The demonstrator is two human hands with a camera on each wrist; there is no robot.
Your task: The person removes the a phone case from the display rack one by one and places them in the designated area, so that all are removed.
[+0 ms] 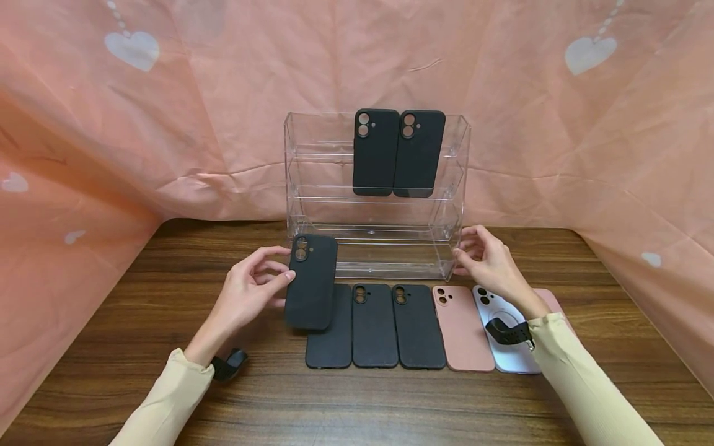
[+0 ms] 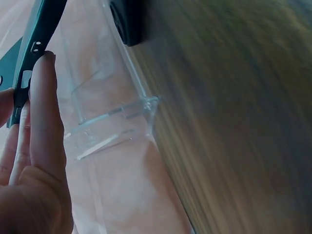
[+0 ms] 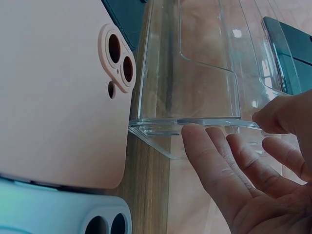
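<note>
My left hand (image 1: pixel 248 285) grips a black phone case (image 1: pixel 313 285) by its left edge, thumb on the back face near the camera cutouts. The case is raised, tilted upright before the left end of a clear acrylic tiered stand (image 1: pixel 370 271). It overlaps a black case (image 1: pixel 329 347) lying on the table. At the stand's right end, my right hand (image 1: pixel 491 263) touches the side panel (image 3: pixel 190 122) with thumb and fingertips, fingers loosely bent. Two black cases (image 1: pixel 375 155) stand side by side on the upper tier, towards the right.
In a row before the stand lie more black cases (image 1: pixel 375 328), a pink case (image 1: pixel 464 331) and a white case (image 1: pixel 515 362) with a ring. Another pink case (image 1: pixel 549 300) is partly under the right forearm. Pink cloth (image 1: pixel 223 93) hangs behind the wooden table (image 1: pixel 357 409).
</note>
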